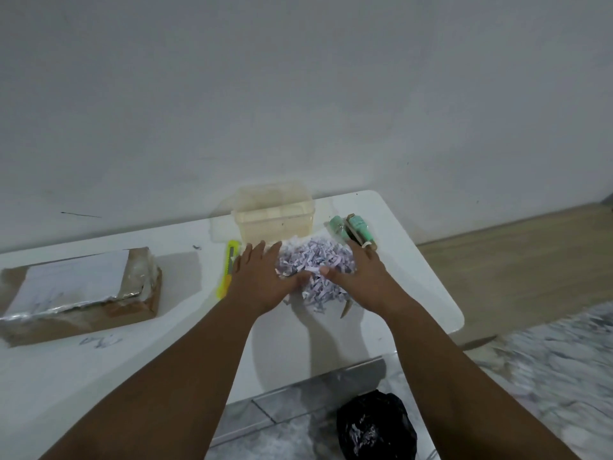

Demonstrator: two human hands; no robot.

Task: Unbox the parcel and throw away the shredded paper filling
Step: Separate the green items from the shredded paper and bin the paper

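A heap of pale purple and white shredded paper (318,263) lies on the white table (185,346), just in front of a clear plastic container. My left hand (262,280) rests flat against the heap's left side, fingers spread. My right hand (365,277) lies against its right side, thumb touching the shreds. Both hands flank the heap with palms down; neither has closed around it. The brown cardboard parcel (83,293), with a white label and torn tape, sits at the table's left.
A translucent plastic container (273,214) stands behind the heap near the wall. A yellow box cutter (227,270) lies left of my left hand. Green tubes (351,230) rest at the back right. A black bin bag (376,426) holding some shreds sits on the floor below the table.
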